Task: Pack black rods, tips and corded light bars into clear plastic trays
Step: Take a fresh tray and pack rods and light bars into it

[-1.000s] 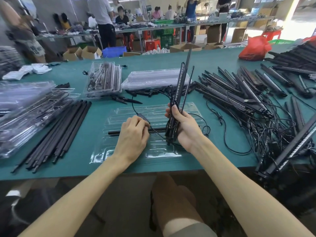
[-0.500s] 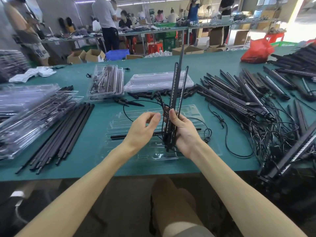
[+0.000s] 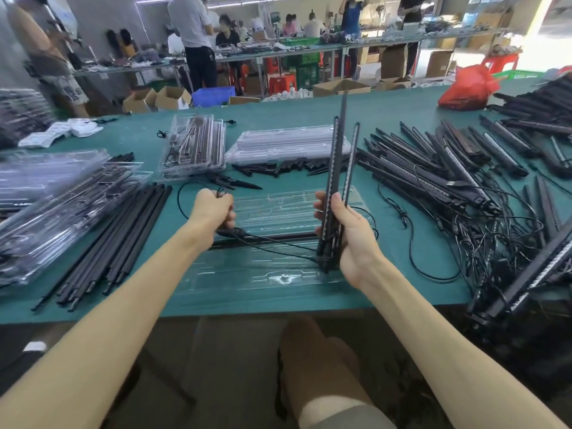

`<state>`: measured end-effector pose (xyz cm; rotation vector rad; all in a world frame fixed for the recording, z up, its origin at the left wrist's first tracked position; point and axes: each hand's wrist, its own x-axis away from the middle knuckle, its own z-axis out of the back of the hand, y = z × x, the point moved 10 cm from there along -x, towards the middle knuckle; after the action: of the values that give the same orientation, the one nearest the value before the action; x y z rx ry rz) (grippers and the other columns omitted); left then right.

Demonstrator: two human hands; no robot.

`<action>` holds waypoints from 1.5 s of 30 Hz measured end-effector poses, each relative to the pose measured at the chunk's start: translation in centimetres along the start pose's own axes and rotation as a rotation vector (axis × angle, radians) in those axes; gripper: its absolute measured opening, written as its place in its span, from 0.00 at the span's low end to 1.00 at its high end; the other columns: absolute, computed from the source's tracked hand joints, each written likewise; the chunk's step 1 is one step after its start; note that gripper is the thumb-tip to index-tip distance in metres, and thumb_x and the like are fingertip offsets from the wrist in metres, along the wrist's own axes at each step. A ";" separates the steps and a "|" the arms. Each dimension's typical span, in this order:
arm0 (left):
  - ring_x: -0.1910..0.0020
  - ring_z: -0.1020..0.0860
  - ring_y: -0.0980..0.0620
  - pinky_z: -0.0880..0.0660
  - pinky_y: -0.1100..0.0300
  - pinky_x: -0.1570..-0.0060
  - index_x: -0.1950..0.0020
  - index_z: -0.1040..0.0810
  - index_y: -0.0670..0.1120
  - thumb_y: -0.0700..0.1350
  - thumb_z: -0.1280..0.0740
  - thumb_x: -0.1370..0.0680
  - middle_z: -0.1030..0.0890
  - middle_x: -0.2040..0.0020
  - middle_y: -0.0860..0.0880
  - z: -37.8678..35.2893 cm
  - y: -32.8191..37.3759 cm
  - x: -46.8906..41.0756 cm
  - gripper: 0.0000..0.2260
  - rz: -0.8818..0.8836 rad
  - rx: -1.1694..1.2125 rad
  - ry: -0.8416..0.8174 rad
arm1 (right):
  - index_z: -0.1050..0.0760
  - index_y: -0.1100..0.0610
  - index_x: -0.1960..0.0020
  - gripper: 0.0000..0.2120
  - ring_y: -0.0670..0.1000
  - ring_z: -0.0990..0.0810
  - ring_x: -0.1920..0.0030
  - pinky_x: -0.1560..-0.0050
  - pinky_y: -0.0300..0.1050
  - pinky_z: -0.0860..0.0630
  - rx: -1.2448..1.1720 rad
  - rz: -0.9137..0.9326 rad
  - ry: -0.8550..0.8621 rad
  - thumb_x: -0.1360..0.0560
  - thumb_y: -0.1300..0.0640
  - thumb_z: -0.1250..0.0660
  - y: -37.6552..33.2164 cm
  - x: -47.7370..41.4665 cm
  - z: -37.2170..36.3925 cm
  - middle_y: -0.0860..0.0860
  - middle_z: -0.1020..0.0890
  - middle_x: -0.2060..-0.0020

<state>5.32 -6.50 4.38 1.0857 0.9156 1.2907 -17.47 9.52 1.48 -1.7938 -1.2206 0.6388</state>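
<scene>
Green table top (image 3: 387,119) carries a clear plastic tray (image 3: 247,274) near its front edge, with one black rod (image 3: 288,236) lying across it. Above the tray, the right hand (image 3: 349,239) grips a bundle of light bars (image 3: 337,181) upright. They are slim and black, with pale dots along one face; it seems three bars. The left hand (image 3: 213,209) is curled around their black cord (image 3: 236,233).

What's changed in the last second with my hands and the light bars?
The left hand lifted off the tray, gripped the cord and drew it left, away from the light bars. The right hand still holds them upright; the rod stays in the tray.
</scene>
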 end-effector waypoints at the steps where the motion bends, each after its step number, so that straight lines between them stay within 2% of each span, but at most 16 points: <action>1: 0.75 0.30 0.52 0.32 0.62 0.78 0.61 0.29 0.43 0.35 0.38 0.20 0.28 0.67 0.45 0.7 -0.6 -0.5 0.10 0.003 -0.083 -0.010 | 0.17 0.57 0.40 0.16 0.48 0.20 0.49 0.45 0.46 0.22 0.000 0.004 0.013 0.19 0.48 0.36 -0.1 0.0 0.4 0.51 0.15 0.48; 4: 0.71 0.28 0.48 0.30 0.58 0.71 0.61 0.25 0.41 0.39 0.33 0.23 0.24 0.65 0.43 2.6 -0.2 -1.3 0.07 -0.101 -0.396 0.032 | 0.17 0.56 0.41 0.18 0.48 0.20 0.48 0.44 0.47 0.23 -0.008 0.006 0.022 0.18 0.45 0.37 -0.7 0.0 0.8 0.50 0.15 0.47; 6: 0.63 0.26 0.48 0.31 0.56 0.63 0.55 0.24 0.42 0.45 0.28 0.25 0.22 0.62 0.47 3.4 1.3 -0.9 0.08 -0.222 -0.614 0.102 | 0.16 0.56 0.42 0.19 0.48 0.19 0.47 0.42 0.48 0.23 -0.040 0.004 0.023 0.19 0.43 0.38 -1.4 -0.2 1.0 0.51 0.15 0.45; 7: 0.61 0.26 0.50 0.32 0.56 0.61 0.53 0.24 0.43 0.47 0.26 0.26 0.22 0.61 0.50 3.2 1.8 -0.4 0.11 -0.269 -0.668 0.085 | 0.16 0.57 0.42 0.20 0.48 0.19 0.47 0.42 0.47 0.22 -0.062 0.003 0.019 0.18 0.43 0.38 -1.7 -0.3 1.0 0.52 0.15 0.45; 10: 0.63 0.22 0.55 0.27 0.62 0.61 0.52 0.20 0.46 0.49 0.20 0.30 0.17 0.60 0.52 -0.9 1.9 1.8 0.13 -0.305 -0.579 -0.266 | 0.17 0.58 0.40 0.22 0.48 0.19 0.49 0.44 0.45 0.22 -0.090 0.001 -0.019 0.17 0.43 0.40 -2.6 -0.5 0.7 0.52 0.16 0.47; 12: 0.62 0.23 0.56 0.26 0.64 0.58 0.50 0.18 0.46 0.48 0.19 0.31 0.17 0.58 0.51 -3.5 2.0 3.7 0.14 -0.340 -0.545 -0.421 | 0.17 0.58 0.39 0.22 0.48 0.20 0.50 0.45 0.45 0.24 -0.080 -0.019 -0.034 0.17 0.43 0.41 -2.5 -0.6 0.3 0.52 0.16 0.48; 15: 0.60 0.23 0.55 0.26 0.66 0.56 0.49 0.16 0.47 0.46 0.18 0.32 0.19 0.56 0.50 -6.4 2.3 5.9 0.15 -0.415 -0.580 -0.519 | 0.18 0.60 0.39 0.23 0.48 0.21 0.51 0.46 0.44 0.26 -0.123 -0.065 -0.065 0.17 0.43 0.41 -1.5 -0.6 -0.2 0.52 0.17 0.49; 18: 0.52 0.22 0.50 0.25 0.58 0.47 0.48 0.16 0.46 0.46 0.19 0.32 0.22 0.50 0.48 -8.3 1.8 7.1 0.15 -0.478 -0.724 -0.610 | 0.19 0.60 0.38 0.23 0.48 0.21 0.53 0.47 0.44 0.26 -0.188 -0.099 -0.091 0.17 0.43 0.41 -0.6 -0.5 -0.2 0.51 0.17 0.50; 22: 0.52 0.24 0.49 0.26 0.56 0.48 0.50 0.17 0.45 0.46 0.19 0.32 0.28 0.52 0.51 -8.7 1.5 7.7 0.14 -0.564 -0.821 -0.652 | 0.21 0.60 0.37 0.23 0.49 0.21 0.54 0.50 0.43 0.26 -0.247 -0.103 -0.082 0.16 0.44 0.42 -0.4 -0.8 0.5 0.52 0.18 0.51; 27: 0.53 0.24 0.51 0.25 0.50 0.48 0.52 0.17 0.46 0.49 0.21 0.30 0.29 0.53 0.54 -7.7 1.2 7.5 0.11 -0.643 -0.826 -0.591 | 0.19 0.59 0.41 0.21 0.49 0.21 0.53 0.49 0.43 0.26 -0.291 -0.106 -0.077 0.16 0.44 0.42 -0.6 -0.9 1.0 0.52 0.18 0.52; 31: 0.51 0.26 0.55 0.25 0.51 0.47 0.52 0.17 0.48 0.50 0.22 0.28 0.29 0.51 0.57 -7.1 1.0 8.0 0.10 -0.706 -0.826 -0.598 | 0.18 0.59 0.43 0.21 0.49 0.19 0.53 0.50 0.42 0.24 -0.309 -0.095 -0.069 0.16 0.44 0.43 -1.1 -0.9 1.0 0.51 0.18 0.53; 34: 0.49 0.30 0.57 0.27 0.52 0.46 0.52 0.20 0.46 0.51 0.25 0.25 0.28 0.50 0.56 -6.3 1.6 8.1 0.10 -0.770 -0.869 -0.524 | 0.19 0.58 0.43 0.21 0.50 0.18 0.51 0.50 0.41 0.23 -0.307 -0.090 -0.054 0.16 0.44 0.42 -1.2 -0.9 1.2 0.51 0.18 0.53; 36: 0.47 0.32 0.55 0.28 0.52 0.44 0.51 0.23 0.44 0.51 0.29 0.22 0.27 0.49 0.53 -5.3 2.7 7.7 0.11 -0.822 -0.909 -0.431 | 0.18 0.58 0.43 0.20 0.50 0.17 0.50 0.50 0.41 0.23 -0.305 -0.078 -0.048 0.16 0.44 0.42 -1.4 -0.8 1.4 0.51 0.17 0.52; 40: 0.51 0.33 0.51 0.29 0.53 0.47 0.51 0.27 0.41 0.49 0.33 0.20 0.28 0.52 0.47 -1.0 5.6 6.0 0.11 -0.863 -0.943 -0.138 | 0.19 0.59 0.42 0.20 0.51 0.17 0.45 0.49 0.40 0.21 -0.301 -0.051 -0.025 0.16 0.45 0.43 -1.9 -0.6 1.9 0.53 0.16 0.49; 42: 0.51 0.31 0.48 0.29 0.50 0.47 0.52 0.29 0.42 0.49 0.34 0.19 0.28 0.53 0.46 1.6 6.3 4.7 0.11 -0.821 -0.992 -0.014 | 0.20 0.59 0.40 0.21 0.51 0.18 0.43 0.47 0.42 0.21 -0.318 -0.042 -0.007 0.15 0.46 0.43 -2.0 -0.7 2.3 0.53 0.17 0.46; 45: 0.50 0.26 0.39 0.29 0.44 0.50 0.54 0.30 0.41 0.49 0.34 0.19 0.29 0.54 0.42 5.6 5.8 2.1 0.12 -0.657 -1.031 0.134 | 0.21 0.59 0.39 0.20 0.51 0.20 0.43 0.41 0.44 0.21 -0.346 -0.039 0.006 0.15 0.46 0.44 -1.9 -0.9 2.8 0.53 0.18 0.45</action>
<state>9.30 -5.20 11.61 -0.1144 0.4903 1.0385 -20.96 10.04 1.68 -2.0455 -1.4252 0.4164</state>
